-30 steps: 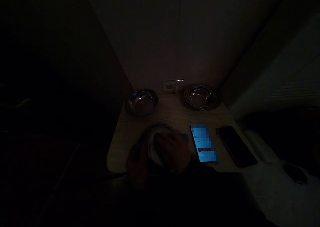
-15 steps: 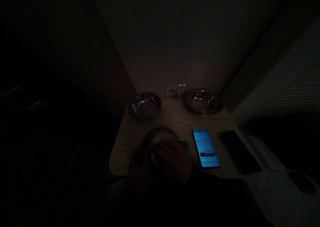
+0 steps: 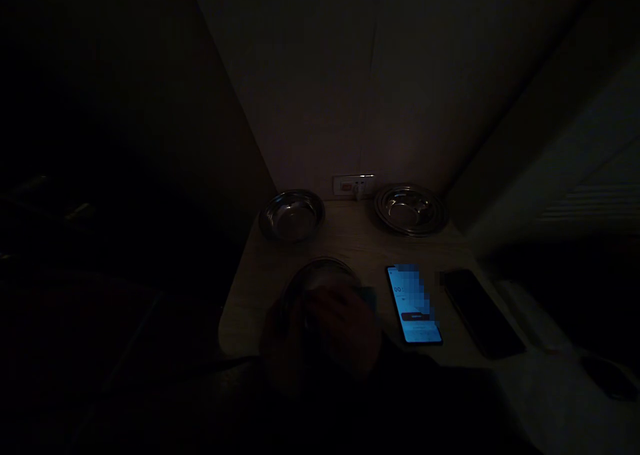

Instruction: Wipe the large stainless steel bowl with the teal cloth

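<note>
The scene is very dark. A round metal bowl (image 3: 320, 265) is at the near part of the small wooden table, between my hands. My left hand (image 3: 281, 348) grips its left side near the rim, fingers mostly lost in shadow. Over the bowl's near right side lies my right hand (image 3: 347, 328), its fingers bent and pressed onto a teal cloth (image 3: 369, 297). Only an edge of that cloth shows past the hand, so its full shape is hidden. Both dark sleeves blend into the foreground.
Another metal bowl (image 3: 292, 218) stands back left, and stacked metal dishes (image 3: 411, 211) back right. A lit phone (image 3: 415, 308) and a dark phone (image 3: 483, 313) lie on the table (image 3: 240, 321) at right. A wall socket (image 3: 353, 185) is behind.
The view has shifted slightly, so everything sits a little lower. My right hand has moved a little on the bowl with the cloth; my left hand keeps its grip.
</note>
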